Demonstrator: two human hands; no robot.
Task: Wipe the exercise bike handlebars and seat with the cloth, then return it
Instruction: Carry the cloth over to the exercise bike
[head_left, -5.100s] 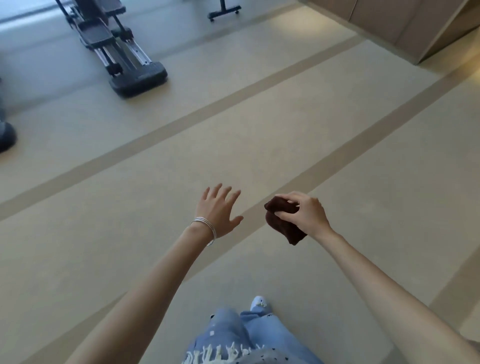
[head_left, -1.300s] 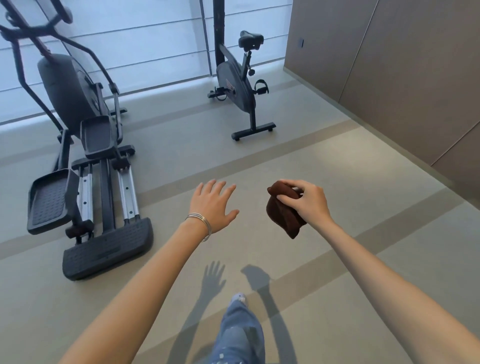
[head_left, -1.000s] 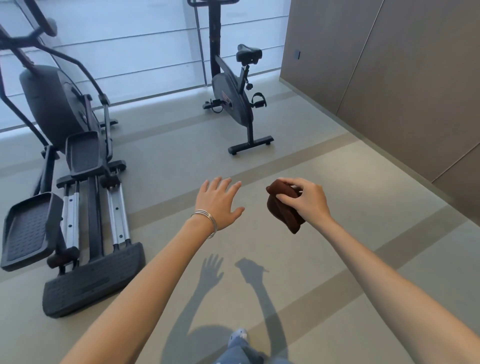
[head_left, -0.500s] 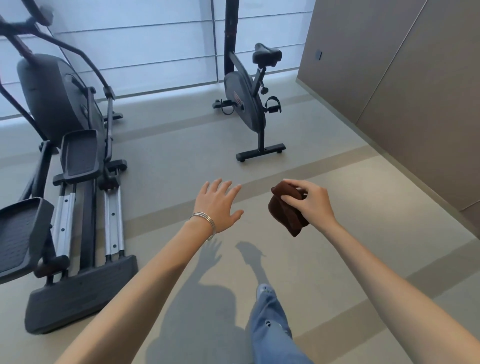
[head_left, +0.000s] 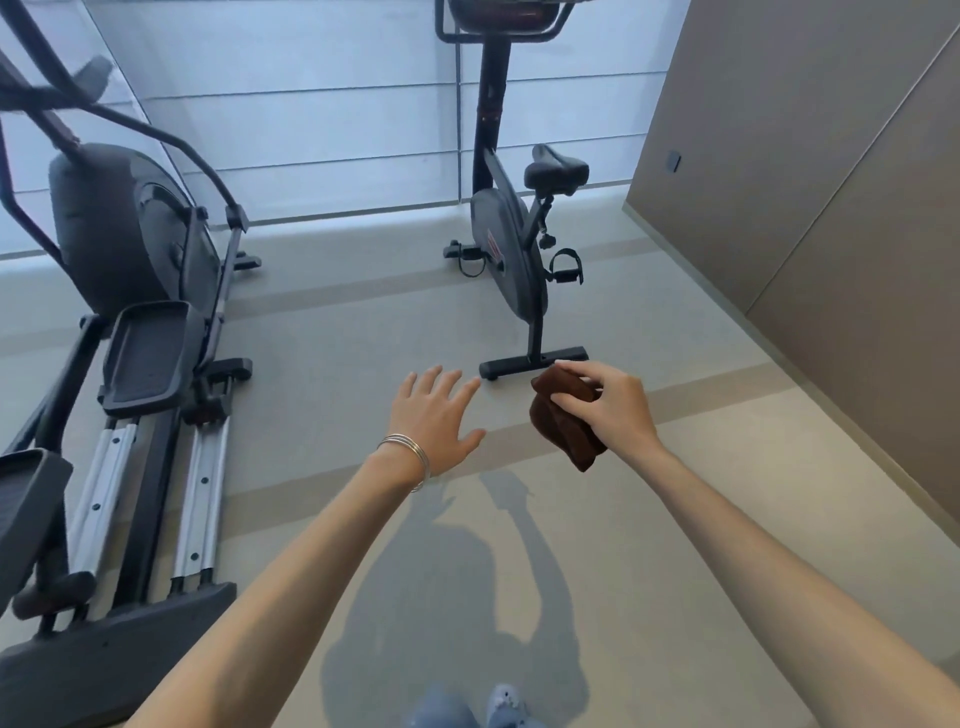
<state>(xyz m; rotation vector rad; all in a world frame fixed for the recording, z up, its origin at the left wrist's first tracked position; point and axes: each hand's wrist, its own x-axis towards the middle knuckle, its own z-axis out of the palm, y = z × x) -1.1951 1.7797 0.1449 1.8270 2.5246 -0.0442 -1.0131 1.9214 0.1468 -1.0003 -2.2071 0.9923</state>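
Exercise bike (head_left: 511, 260) stands ahead, untouched; its seat (head_left: 557, 167) is visible, its handlebars apparently cropped. Left hand (head_left: 434, 415) spread, empty. Right hand (head_left: 610, 408) pinches the bunched brown cloth (head_left: 563, 428): light, limp, best gripped as a wad.

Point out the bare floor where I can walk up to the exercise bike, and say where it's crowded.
Bare floor runs between the elliptical trainer and the exercise bike, and between the bike and the wall panels. The left is crowded by the trainer's rails and pedals. The right hand grips the cloth; the left hand is open.
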